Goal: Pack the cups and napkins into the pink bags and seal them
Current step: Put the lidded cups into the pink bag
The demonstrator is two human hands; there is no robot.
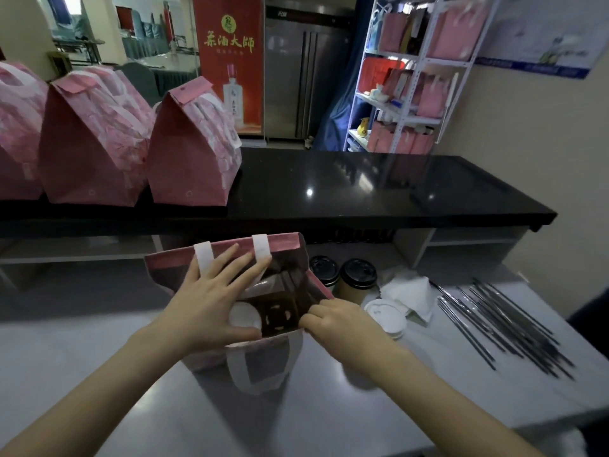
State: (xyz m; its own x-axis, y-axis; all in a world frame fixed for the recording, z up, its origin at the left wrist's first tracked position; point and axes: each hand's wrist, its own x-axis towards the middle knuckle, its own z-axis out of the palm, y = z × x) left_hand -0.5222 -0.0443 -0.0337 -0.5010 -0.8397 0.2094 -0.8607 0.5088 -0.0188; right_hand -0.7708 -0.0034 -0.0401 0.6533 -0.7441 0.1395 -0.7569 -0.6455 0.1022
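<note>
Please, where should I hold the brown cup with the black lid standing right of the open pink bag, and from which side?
I would take the brown cup by its paper body, just under the black lid, coming from its right. It stands upright; the pink bag and a second lidded cup crowd its left side.

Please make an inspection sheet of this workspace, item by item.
Surface: grey worktop, black counter behind it.
Job's things: open pink bag upright, white-lidded cup inside; two black-lidded cups and napkins to its right; sealed pink bags on the counter.
Clutter: loose white lids, thin black sticks at the right.
Grippers: left hand flat over the bag's mouth; right hand pinches its near rim.
Cables: nothing seen.
Surroundings: shelf with pink bags, red banner.
</note>
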